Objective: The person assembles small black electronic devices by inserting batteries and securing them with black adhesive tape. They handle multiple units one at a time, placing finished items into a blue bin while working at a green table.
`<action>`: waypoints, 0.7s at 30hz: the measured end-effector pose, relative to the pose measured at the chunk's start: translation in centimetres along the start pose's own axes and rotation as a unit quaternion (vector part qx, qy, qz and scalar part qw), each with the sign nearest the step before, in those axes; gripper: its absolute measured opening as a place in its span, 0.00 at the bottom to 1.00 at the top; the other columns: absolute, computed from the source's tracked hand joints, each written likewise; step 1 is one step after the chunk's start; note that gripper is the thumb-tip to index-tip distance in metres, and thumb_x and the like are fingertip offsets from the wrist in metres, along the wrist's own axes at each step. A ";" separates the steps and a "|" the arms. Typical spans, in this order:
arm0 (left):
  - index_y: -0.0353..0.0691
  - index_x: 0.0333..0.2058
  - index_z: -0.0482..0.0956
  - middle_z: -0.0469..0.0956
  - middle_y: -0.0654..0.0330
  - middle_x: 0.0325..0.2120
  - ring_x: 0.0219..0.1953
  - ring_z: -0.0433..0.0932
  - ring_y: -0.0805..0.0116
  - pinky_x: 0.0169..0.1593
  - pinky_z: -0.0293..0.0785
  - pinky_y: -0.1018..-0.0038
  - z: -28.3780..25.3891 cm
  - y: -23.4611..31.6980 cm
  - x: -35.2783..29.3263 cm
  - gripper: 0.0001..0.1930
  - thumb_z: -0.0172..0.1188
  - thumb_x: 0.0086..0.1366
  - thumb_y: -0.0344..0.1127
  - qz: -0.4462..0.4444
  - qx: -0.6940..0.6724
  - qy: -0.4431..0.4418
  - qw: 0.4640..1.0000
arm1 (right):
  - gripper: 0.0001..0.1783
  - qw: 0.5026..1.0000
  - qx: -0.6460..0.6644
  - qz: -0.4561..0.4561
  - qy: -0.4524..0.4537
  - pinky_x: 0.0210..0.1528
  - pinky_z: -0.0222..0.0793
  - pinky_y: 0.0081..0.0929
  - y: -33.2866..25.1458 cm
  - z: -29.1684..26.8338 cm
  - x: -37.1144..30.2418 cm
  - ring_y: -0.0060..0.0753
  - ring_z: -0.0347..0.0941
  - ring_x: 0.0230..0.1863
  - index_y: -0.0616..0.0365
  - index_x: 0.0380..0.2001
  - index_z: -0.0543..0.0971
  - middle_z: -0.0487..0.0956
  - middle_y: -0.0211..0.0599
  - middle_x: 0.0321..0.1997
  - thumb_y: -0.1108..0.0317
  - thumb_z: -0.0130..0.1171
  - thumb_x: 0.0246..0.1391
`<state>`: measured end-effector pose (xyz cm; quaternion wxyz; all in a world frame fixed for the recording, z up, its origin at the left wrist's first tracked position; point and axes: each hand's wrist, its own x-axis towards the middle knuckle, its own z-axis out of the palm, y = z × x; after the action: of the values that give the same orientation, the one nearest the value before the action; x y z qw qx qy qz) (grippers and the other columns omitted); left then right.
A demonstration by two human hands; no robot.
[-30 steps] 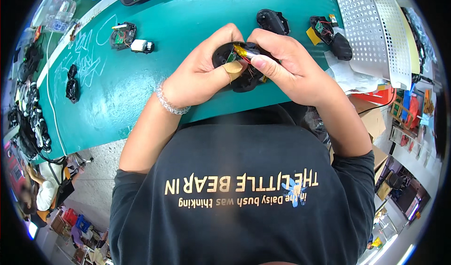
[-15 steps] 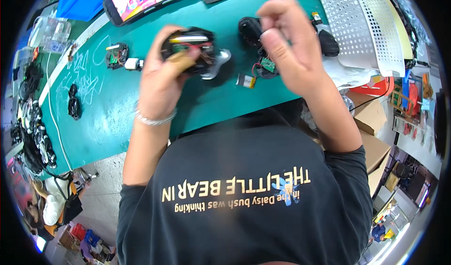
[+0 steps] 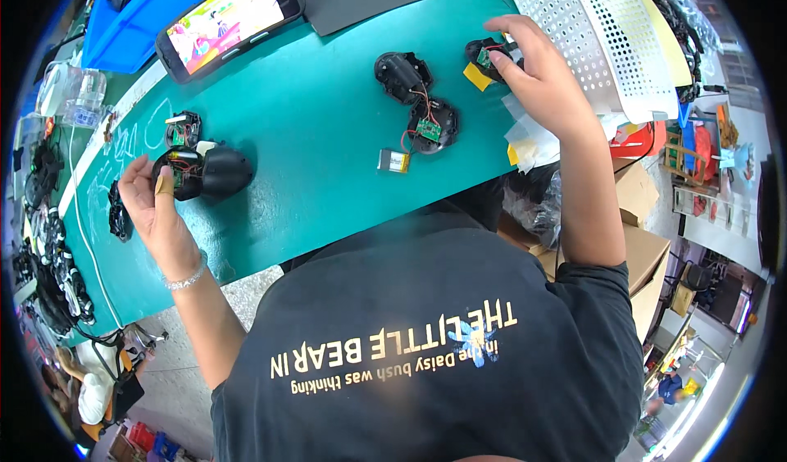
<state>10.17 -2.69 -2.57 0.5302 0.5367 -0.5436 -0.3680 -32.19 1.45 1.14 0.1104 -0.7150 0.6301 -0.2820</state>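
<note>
At the left of the green table, my left hand (image 3: 160, 216) has its thumb and fingers around the edge of an opened black housing (image 3: 188, 173), with wires and a battery inside. A smooth black shell (image 3: 227, 173) lies against it. At the back right my right hand (image 3: 541, 77) grips a smaller black housing with a green circuit board (image 3: 484, 59), thumb on its near side. Between the hands lie two black housing halves (image 3: 402, 77) joined by thin wires, one holding a green board (image 3: 428, 128). A silver pouch battery (image 3: 393, 161) is wired to them.
A phone (image 3: 229, 21) playing a video leans at the back, beside a blue bin (image 3: 164, 3). A perforated white metal tray (image 3: 586, 44) stands at the right. Another small board assembly (image 3: 182, 130) and a coiled black cable (image 3: 120, 212) lie on the left.
My left hand has carried the opened housing leftward and down to the table's left side. My right hand has left the middle parts and reached the small housing near the tray.
</note>
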 end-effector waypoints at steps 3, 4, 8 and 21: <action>0.33 0.48 0.63 0.66 0.55 0.46 0.45 0.65 0.71 0.51 0.60 0.74 -0.1 -0.1 -0.4 0.17 0.52 0.61 0.24 0.085 0.089 0.040 0.992 | 0.14 0.999 -0.001 -0.038 -0.002 0.44 0.66 0.32 -0.8 0.7 -0.5 0.44 0.70 0.41 0.62 0.39 0.73 0.73 0.43 0.40 0.71 0.57 0.47; 0.33 0.48 0.63 0.66 0.55 0.46 0.46 0.65 0.70 0.51 0.60 0.74 0.3 0.3 -0.7 0.16 0.52 0.61 0.24 0.118 0.133 0.070 0.982 | 0.13 0.998 0.001 -0.062 -0.008 0.43 0.67 0.32 -1.2 0.8 -0.5 0.43 0.71 0.40 0.62 0.37 0.73 0.74 0.43 0.38 0.72 0.57 0.46; 0.35 0.45 0.65 0.68 0.53 0.43 0.45 0.68 0.66 0.49 0.64 0.71 3.9 2.1 -2.8 0.14 0.53 0.59 0.23 0.252 0.090 0.021 0.963 | 0.11 0.992 0.060 -0.092 -0.057 0.39 0.66 0.32 -3.9 2.5 -1.8 0.42 0.70 0.36 0.60 0.30 0.72 0.73 0.39 0.31 0.73 0.61 0.40; 0.35 0.45 0.68 0.69 0.51 0.41 0.45 0.67 0.52 0.49 0.64 0.63 14.2 3.7 -5.2 0.24 0.62 0.47 0.31 0.262 0.210 -0.410 0.848 | 0.24 0.999 0.009 -0.019 0.029 0.42 0.66 0.35 -5.3 5.3 -5.3 0.45 0.70 0.40 0.58 0.39 0.70 0.71 0.40 0.37 0.67 0.65 0.35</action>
<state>-5.05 0.53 -2.32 0.2107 0.2730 -0.8962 -0.2790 -25.12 6.48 -1.90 0.0931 -0.7177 0.6165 -0.3100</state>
